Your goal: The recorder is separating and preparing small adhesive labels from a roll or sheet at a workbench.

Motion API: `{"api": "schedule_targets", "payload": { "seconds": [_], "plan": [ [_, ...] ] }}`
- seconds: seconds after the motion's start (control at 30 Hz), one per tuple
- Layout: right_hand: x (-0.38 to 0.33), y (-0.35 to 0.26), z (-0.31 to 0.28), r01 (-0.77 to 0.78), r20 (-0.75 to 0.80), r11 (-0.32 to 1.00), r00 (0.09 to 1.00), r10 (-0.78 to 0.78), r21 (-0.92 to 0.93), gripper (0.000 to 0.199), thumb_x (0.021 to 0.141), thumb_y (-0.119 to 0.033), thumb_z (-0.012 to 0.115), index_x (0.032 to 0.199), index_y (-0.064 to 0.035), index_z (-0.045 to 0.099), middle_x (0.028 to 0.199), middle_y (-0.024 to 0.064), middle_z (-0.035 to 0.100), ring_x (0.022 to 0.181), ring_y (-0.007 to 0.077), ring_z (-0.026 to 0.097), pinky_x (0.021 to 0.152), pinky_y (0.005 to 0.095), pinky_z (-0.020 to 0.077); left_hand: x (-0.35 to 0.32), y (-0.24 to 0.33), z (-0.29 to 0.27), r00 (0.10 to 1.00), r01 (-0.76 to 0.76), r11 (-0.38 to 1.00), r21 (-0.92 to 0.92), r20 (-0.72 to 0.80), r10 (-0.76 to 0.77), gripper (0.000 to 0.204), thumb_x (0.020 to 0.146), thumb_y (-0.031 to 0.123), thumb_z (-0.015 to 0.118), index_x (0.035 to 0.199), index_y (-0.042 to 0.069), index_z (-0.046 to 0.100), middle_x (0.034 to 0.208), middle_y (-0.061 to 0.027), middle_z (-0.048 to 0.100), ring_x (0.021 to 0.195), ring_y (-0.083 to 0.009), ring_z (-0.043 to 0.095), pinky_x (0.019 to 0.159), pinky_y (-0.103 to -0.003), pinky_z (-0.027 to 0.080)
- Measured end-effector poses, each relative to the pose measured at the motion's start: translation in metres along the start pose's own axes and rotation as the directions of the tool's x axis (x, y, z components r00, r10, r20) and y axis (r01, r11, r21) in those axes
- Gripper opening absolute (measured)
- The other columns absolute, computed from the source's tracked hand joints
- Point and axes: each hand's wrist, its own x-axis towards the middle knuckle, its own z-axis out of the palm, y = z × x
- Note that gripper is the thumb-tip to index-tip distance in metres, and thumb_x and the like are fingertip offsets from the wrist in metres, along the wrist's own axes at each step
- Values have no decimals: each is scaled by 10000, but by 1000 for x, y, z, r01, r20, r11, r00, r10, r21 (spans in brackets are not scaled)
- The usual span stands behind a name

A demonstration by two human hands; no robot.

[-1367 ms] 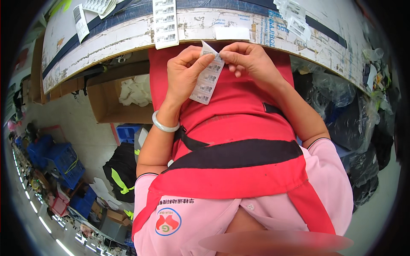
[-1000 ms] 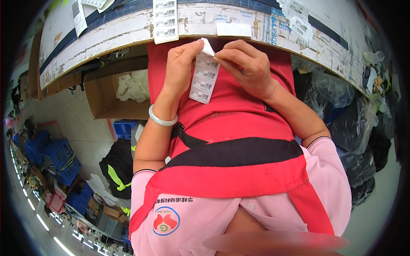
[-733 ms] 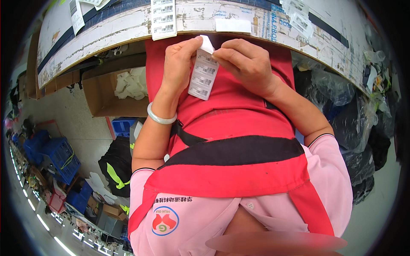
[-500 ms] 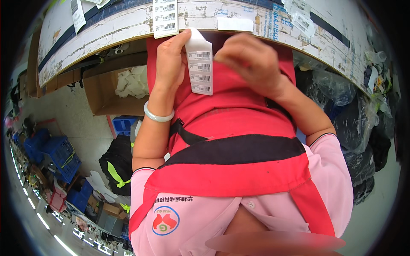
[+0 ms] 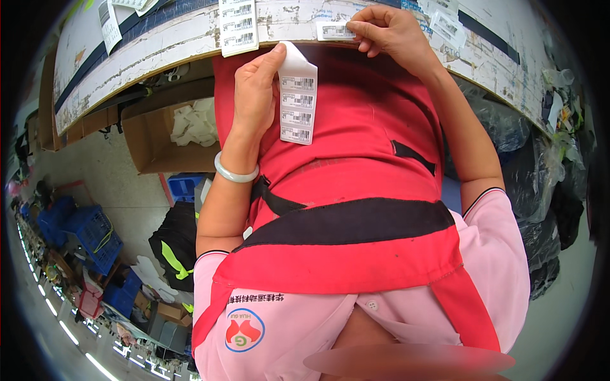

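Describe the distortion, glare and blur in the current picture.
Head view: the near edge of the worktable bows into an arch, with black closing in at the rim; head view, lower left: light strips burn white; head view, centre: the barcode label strip and left hand look fairly sharp; head view, bottom: a smeared oval hides detail.

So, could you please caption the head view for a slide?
Left hand holds a label strip; right hand touches a barcode sticker on the table.
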Motion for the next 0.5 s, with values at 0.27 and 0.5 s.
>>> {"api": "schedule_targets", "payload": {
  "seconds": [0.27, 0.5],
  "plan": [
    [7, 11, -3, 13, 23, 1000, 1000, -14, 20, 131, 919, -122, 619, 915, 8, 630, 713, 39, 627, 565, 87, 596, 505, 203, 487, 0, -2, 3, 1000, 3, 1000, 7, 1, -3, 345, 982, 266, 544, 970, -54, 671, 868, -129, 704, 714, -155, 670, 654, -255, 536],
    [6, 6, -2, 5, 29, 999, 1000, -6, 48, 129, 914, -119, 624, 909, 10, 627, 705, 38, 628, 555, 90, 594, 495, 209, 490, 0, -3, -1, 1000, 19, 999, 27, -2, -19, 351, 984, 270, 541, 966, -55, 671, 853, -129, 704, 701, -155, 670, 646, -252, 536]
  ]
}}
